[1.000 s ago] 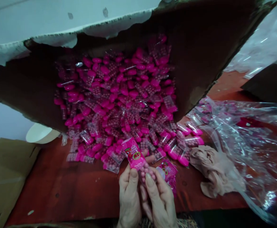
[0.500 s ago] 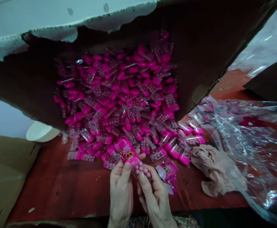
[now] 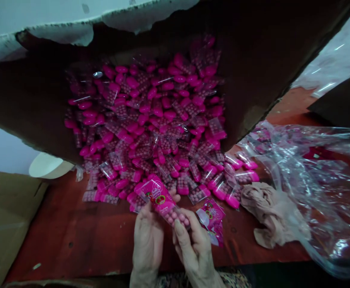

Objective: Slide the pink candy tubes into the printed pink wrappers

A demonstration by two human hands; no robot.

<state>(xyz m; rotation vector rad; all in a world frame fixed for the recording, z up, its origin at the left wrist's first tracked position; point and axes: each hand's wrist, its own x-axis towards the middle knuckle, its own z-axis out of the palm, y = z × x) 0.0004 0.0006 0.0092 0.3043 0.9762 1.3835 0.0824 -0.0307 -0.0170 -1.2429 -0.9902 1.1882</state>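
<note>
A small clear dispenser of pink candy balls [image 3: 178, 218], sleeved with a bright pink printed label [image 3: 158, 197], is tilted up to the left between my hands. My right hand [image 3: 194, 244] pinches its candy-filled lower end between thumb and fingers. Cupped behind the labelled part is my left hand [image 3: 148, 236], its fingertips showing past the right edge and its thumb along the left side. Just right of my right hand, loose pink printed labels [image 3: 211, 216] lie on the table. Beyond both hands spreads a heap of similar candy dispensers [image 3: 157, 132] with pink caps.
The heap spills from a large cardboard box [image 3: 253, 72] lying open towards me on the red table [image 3: 94, 236]. At right lie a beige cloth [image 3: 263, 212] and clear plastic film [image 3: 321, 180]. At left are a white bowl [image 3: 50, 166] and another cardboard box [image 3: 11, 220].
My left thumb has come off the label's face to its left side, and the left hand has shifted slightly left. My right hand keeps its pinch on the dispenser.
</note>
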